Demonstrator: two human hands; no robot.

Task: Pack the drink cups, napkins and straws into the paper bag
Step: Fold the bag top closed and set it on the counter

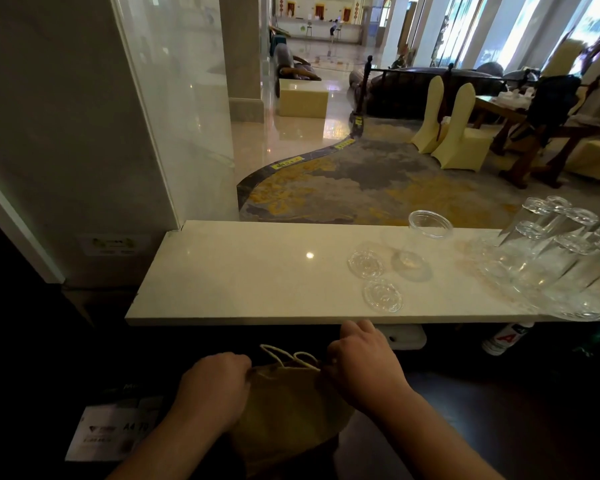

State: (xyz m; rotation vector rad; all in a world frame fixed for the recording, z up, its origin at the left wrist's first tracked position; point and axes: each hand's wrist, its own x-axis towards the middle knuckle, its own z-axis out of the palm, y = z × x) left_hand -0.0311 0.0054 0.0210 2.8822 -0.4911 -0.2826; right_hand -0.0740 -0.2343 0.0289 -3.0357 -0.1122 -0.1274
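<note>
I have the bag [284, 407] low in the frame's centre, below the counter [243, 271] edge, both hands closed on its top rim. My left hand [212, 389] pinches the left side, my right hand [364, 368] the right, wrists angled inward. I'd pull the 2 sides apart evenly, so the mouth opens without tearing. The cup [426, 233] lies at right on the counter.

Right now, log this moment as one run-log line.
stage: opening bag | left hand: gripping brown paper bag top edge | right hand: gripping opposite edge | bag: below counter | clear plastic cup: on counter, unpacked
</note>
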